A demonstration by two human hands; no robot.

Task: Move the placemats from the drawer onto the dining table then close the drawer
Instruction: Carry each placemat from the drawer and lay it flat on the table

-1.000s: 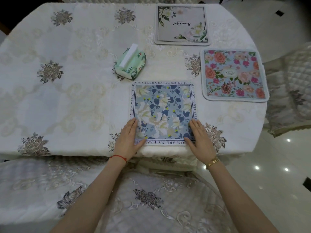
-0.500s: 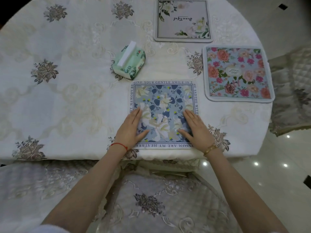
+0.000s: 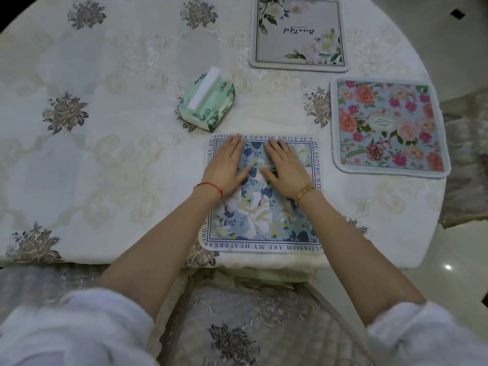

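While my left hand [image 3: 227, 165] and my right hand [image 3: 284, 167] lay flat, fingers straight, they pressed side by side on the far half of the square blue floral cloth placemat [image 3: 260, 220], gripping nothing. That placemat lay at the near edge of the round dining table [image 3: 118, 159]. Beyond it sat a green soft tissue pack [image 3: 207, 103], a grey white-flowered square placemat [image 3: 298, 33], and, to its right, a pink rose-patterned square placemat [image 3: 388, 126].

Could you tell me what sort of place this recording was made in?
Most likely a home dining room: a round table under an embroidered tablecloth, three floral placemats such as the blue one under both hands, a tissue pack, and a fabric-covered chair.
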